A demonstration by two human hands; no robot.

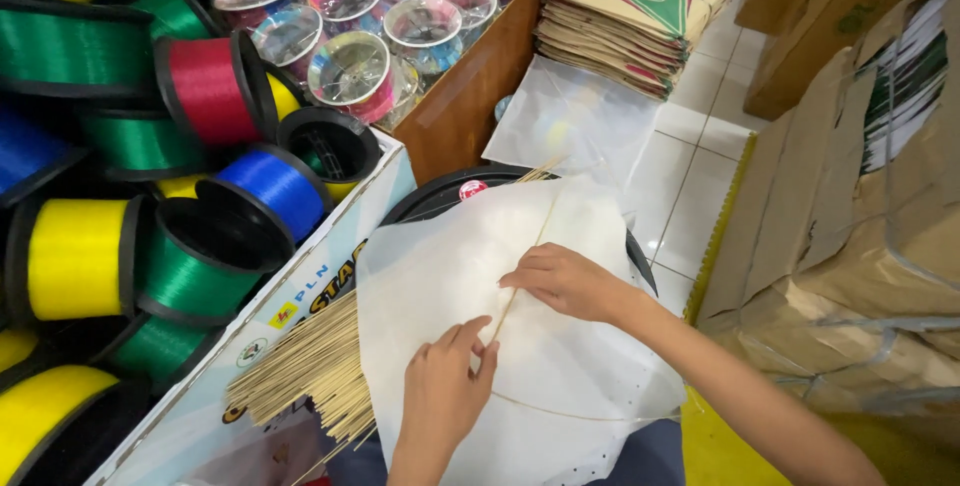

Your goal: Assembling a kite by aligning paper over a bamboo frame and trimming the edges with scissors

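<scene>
Left hand [445,386] and right hand [565,281] pinch a thin bamboo stick [520,281] against limp, tearable white paper [440,266], each grip closed on the stick.

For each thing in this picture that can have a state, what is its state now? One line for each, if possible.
Left hand: pinching the thin stick on the paper.
Right hand: pressing the stick further up.
White paper sheet: spread flat, a stick lying along its middle.
Bundle of sticks: loose, lying beside the sheet.
Folded kites: stacked.
Thread spools: fully wound, piled.
</scene>
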